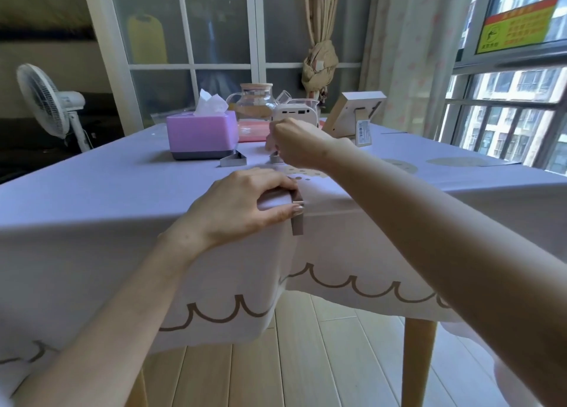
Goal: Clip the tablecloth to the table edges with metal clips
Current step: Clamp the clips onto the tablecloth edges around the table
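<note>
Corner clip [297,222] being gripped by left hand [242,204].
Spare clip [275,158] being pinched by right hand [299,145]; tablecloth [92,198] may be dragged loose by reaching.

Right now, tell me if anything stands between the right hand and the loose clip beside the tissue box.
Nothing visible does. The clip lies bare on the tablecloth, left of the right hand; the tissue box stands behind it, off the path.

Head view, looking down, close over table corner [276,198].
</note>
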The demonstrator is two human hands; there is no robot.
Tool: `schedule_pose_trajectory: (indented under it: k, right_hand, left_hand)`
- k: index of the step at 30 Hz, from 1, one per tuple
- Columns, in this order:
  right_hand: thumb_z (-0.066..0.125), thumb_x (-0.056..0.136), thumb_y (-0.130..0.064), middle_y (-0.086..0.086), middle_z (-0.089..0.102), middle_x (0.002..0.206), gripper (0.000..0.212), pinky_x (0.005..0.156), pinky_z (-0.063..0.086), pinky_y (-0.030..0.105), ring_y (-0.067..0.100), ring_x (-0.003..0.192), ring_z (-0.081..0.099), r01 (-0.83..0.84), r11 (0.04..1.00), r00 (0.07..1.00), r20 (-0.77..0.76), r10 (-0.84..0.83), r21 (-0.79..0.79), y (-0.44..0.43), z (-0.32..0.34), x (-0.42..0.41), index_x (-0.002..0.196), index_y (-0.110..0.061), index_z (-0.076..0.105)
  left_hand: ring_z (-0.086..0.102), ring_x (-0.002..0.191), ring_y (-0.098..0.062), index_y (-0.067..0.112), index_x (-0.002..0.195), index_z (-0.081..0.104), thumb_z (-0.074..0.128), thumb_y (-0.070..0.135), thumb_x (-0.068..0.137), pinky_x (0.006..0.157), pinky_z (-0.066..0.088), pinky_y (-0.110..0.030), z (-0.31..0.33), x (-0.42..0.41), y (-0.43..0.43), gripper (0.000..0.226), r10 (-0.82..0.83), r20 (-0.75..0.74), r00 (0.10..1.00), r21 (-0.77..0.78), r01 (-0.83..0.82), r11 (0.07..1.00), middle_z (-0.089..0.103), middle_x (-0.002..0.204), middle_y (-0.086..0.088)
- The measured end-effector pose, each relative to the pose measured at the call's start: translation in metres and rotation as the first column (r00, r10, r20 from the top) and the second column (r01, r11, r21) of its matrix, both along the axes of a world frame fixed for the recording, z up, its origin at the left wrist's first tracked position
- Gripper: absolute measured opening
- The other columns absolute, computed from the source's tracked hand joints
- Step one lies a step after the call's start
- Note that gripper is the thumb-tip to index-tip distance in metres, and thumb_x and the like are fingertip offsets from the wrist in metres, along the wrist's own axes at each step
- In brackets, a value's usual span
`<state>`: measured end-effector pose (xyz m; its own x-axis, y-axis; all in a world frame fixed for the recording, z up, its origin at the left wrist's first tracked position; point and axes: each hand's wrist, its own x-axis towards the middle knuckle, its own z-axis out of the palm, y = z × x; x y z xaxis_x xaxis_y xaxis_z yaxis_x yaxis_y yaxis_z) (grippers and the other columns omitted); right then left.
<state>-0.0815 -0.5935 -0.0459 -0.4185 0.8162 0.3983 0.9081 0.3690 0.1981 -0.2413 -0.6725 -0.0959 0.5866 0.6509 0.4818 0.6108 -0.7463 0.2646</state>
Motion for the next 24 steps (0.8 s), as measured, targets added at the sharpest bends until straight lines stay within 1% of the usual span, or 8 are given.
schedule_pose_trajectory:
  k: [3,7,10,12,15,18,21,24]
  right_hand:
    - [0.051,0.086,-0.002,0.012,0.06,0.11,0.025,0.068,0.044,0.035,0.033,0.093,0.059,0.062,0.998,0.998,0.003,-0.062,0.003,-0.008,-0.007,0.01,0.104,-0.004,0.068]
    - [0.052,0.085,-0.002,0.017,0.065,0.106,0.025,0.07,0.047,0.038,0.037,0.092,0.06,0.112,0.994,0.986,-0.125,-0.114,-0.02,-0.011,-0.008,0.017,0.103,-0.004,0.069]
    - [0.054,0.084,-0.004,0.017,0.065,0.104,0.021,0.071,0.05,0.039,0.037,0.09,0.06,0.137,0.99,0.975,-0.178,-0.133,0.01,-0.015,-0.008,0.02,0.098,-0.003,0.07]
    - [0.057,0.084,-0.009,0.011,0.066,0.101,0.019,0.065,0.048,0.035,0.033,0.087,0.06,0.156,0.987,0.974,-0.174,-0.146,0.041,-0.02,-0.008,0.024,0.096,-0.01,0.072]
    - [0.059,0.084,-0.015,0.0,0.063,0.081,0.016,0.06,0.038,0.027,0.022,0.078,0.057,0.158,0.986,0.96,-0.242,-0.139,0.06,-0.038,-0.011,0.032,0.094,-0.02,0.07]
    - [0.055,0.087,-0.018,-0.007,0.066,0.064,0.012,0.062,0.049,0.027,0.016,0.07,0.063,0.129,0.976,0.916,-0.398,-0.049,0.177,-0.066,-0.018,0.042,0.089,-0.023,0.066]
    - [0.055,0.091,-0.021,-0.005,0.073,0.07,0.007,0.069,0.054,0.034,0.018,0.071,0.068,0.124,0.955,0.85,-0.525,0.037,0.268,-0.09,-0.029,0.058,0.091,-0.021,0.063]
    - [0.054,0.093,-0.026,-0.002,0.074,0.075,0.009,0.067,0.054,0.04,0.029,0.074,0.069,0.199,0.903,0.851,-0.524,0.033,0.38,-0.107,-0.046,0.087,0.096,-0.019,0.057]
  left_hand:
    - [0.054,0.105,-0.001,0.039,0.114,0.06,0.045,0.068,0.073,0.091,0.048,-0.036,0.0,0.001,0.0,0.052,0.002,0.001,1.0,-0.002,-0.002,1.0,0.06,0.113,0.021]
    - [0.051,0.113,0.0,0.036,0.118,0.06,0.048,0.071,0.075,0.096,0.045,-0.035,0.002,0.001,-0.002,0.057,0.015,-0.01,1.0,-0.032,-0.015,0.999,0.058,0.122,0.019]
    - [0.024,0.138,-0.003,0.036,0.142,0.033,0.029,0.069,0.079,0.111,0.031,-0.033,0.008,0.004,-0.008,0.072,0.091,-0.252,0.963,-0.017,-0.099,0.995,0.024,0.152,0.018]
    - [0.007,0.143,-0.004,0.034,0.148,0.009,0.012,0.067,0.076,0.113,0.019,-0.03,0.008,0.007,-0.013,0.079,0.147,-0.398,0.905,0.019,-0.151,0.988,0.003,0.156,0.017]
    - [0.018,0.143,-0.012,0.034,0.149,0.005,0.001,0.072,0.078,0.111,0.024,-0.032,0.005,0.006,-0.014,0.08,0.184,-0.419,0.889,0.085,-0.163,0.983,0.012,0.156,0.012]
    - [0.021,0.142,-0.012,0.032,0.148,0.011,-0.001,0.073,0.077,0.108,0.029,-0.031,0.004,0.005,-0.012,0.084,0.21,-0.437,0.875,0.133,-0.168,0.977,0.016,0.156,0.012]
    - [0.017,0.143,-0.009,0.032,0.149,0.011,0.004,0.069,0.072,0.109,0.027,-0.031,0.002,0.008,-0.012,0.085,0.217,-0.437,0.873,0.143,-0.171,0.975,0.014,0.156,0.013]
    - [0.019,0.142,-0.007,0.033,0.148,0.013,-0.015,0.082,0.064,0.107,0.03,-0.03,0.0,0.004,-0.011,0.102,0.203,-0.393,0.897,0.184,-0.14,0.973,0.015,0.154,0.016]
